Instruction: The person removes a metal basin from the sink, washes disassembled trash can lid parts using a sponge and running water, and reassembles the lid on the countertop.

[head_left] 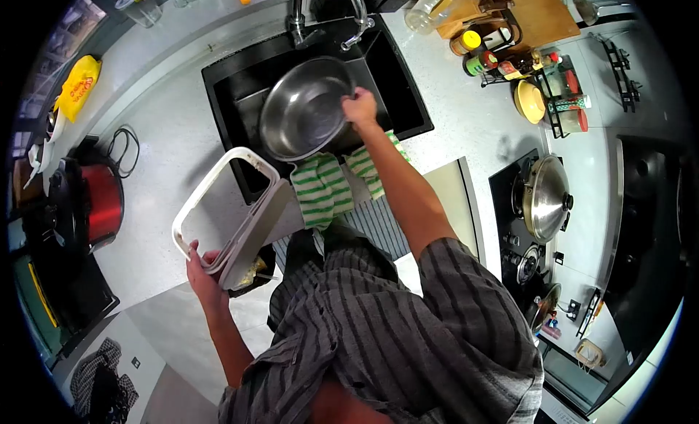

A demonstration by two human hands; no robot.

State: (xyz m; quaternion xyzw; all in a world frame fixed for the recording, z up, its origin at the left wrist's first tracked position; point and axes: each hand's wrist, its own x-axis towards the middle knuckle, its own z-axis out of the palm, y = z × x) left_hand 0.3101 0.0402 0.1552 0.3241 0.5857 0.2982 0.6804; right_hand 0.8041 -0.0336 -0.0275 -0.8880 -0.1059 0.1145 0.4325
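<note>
My right hand point(360, 109) grips the right rim of a stainless steel basin point(302, 107), its fingers closed round the edge. The basin is tilted over the black sink point(240, 107). My left hand point(206, 275) is closed on the lower end of a white plastic bin point(256, 227) with an open, frame-like rim raised on its left. Beneath the bin, a dark opening point(266, 267) shows some pale yellowish scraps, partly hidden. Green-and-white striped towels point(320, 189) hang at the sink's front edge, below the basin.
A curved faucet point(357, 23) stands behind the sink. To the right are a spice rack point(502, 63), a yellow bowl point(529, 101) and a lidded wok point(546, 198) on the black stove point(510, 180). A red cooker point(100, 203) and a yellow bag point(79, 87) sit left.
</note>
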